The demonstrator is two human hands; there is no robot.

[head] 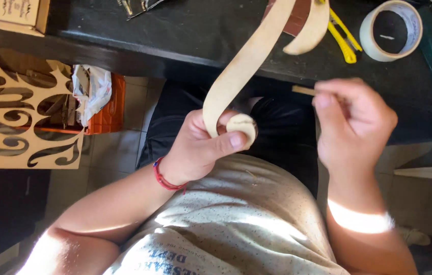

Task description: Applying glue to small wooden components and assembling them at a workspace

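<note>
My left hand [200, 147] grips the curled lower end of a long, pale, S-shaped wooden cutout [246, 61], thumb pressed on its round tip. The piece rises up and to the right and ends in a hook over the dark table. My right hand [353, 122] is closed around a thin pale stick [303, 90] whose end pokes out to the left, a short way right of the cutout. Both hands are held above my lap, apart from each other.
A dark table [185, 35] spans the top, carrying a roll of clear tape [392, 30] and a yellow utility knife [343, 38]. At left leans a pale board with scroll cutouts [22, 122], beside an orange crate [106, 112] holding crumpled paper.
</note>
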